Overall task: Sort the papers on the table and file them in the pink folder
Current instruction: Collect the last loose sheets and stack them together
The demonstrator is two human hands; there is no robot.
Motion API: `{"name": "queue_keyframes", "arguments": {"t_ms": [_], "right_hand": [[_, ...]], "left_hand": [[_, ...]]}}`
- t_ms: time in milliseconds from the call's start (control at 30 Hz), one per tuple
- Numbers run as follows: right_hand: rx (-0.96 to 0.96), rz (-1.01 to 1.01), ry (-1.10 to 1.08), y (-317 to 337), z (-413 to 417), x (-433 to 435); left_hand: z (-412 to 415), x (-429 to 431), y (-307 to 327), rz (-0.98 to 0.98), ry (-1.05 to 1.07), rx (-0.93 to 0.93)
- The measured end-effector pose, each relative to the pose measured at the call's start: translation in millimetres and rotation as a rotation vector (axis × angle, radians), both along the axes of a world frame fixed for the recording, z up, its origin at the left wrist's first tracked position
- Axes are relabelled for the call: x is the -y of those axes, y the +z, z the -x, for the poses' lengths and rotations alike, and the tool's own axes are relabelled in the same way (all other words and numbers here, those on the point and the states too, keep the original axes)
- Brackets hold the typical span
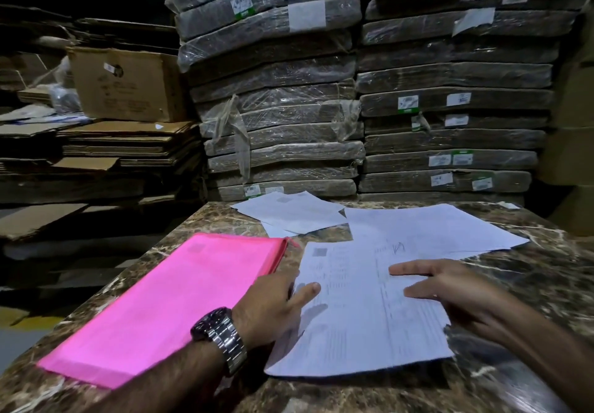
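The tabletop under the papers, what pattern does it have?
Dark brown marble tabletop veined with pale streaks, clearest in the head view.

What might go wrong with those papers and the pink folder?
The pink folder lies close to the left edge of the table, so the left hand might nudge it off. The loose papers at the far edge could slip behind the table or get forgotten.
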State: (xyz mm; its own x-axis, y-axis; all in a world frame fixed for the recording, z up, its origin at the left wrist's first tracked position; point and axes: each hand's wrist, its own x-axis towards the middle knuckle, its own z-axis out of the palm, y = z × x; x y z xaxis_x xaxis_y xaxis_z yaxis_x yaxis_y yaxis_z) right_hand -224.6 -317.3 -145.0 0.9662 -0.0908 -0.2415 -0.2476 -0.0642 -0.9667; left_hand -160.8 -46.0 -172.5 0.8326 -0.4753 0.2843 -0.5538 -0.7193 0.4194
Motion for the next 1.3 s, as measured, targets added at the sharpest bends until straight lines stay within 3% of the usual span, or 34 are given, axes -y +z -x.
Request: {"name": "queue_keyframes", "arguments": {"t_ms": [333, 533, 767, 900, 1000, 1067, 1133, 1300], "right_hand": [[-0.032, 0.165, 0.05, -13, 15, 13], [-0.041, 0.358, 0.171, -8, 26, 10], [-0.048, 0.426, 0.213, 0, 35, 10], [-0.047, 0.47, 0.124, 11, 30, 23], [-0.042, 0.476, -0.069, 19, 8, 47], [-0.077, 0.402, -0.229, 21, -16, 69], [-0.132, 0.19, -0.326, 19, -36, 86], [-0.229, -0.069, -0.394, 15, -54, 93]], "left_hand": [[14, 48, -12, -0.252, -0.114, -0.013], [19, 54, -12, -0.286, -0.124, -0.025], [18, 65, -10, -0.317, -0.172, -0.079], [13, 68, -2, -0.391, -0.187, -0.088], [8, 80, 6, -0.373, -0.193, -0.059], [1, 96, 12, -0.323, -0.18, -0.02], [-12, 118, 18, -0.304, -0.195, 0.031], [-61, 176, 23, -0.362, -0.186, 0.05]]}}
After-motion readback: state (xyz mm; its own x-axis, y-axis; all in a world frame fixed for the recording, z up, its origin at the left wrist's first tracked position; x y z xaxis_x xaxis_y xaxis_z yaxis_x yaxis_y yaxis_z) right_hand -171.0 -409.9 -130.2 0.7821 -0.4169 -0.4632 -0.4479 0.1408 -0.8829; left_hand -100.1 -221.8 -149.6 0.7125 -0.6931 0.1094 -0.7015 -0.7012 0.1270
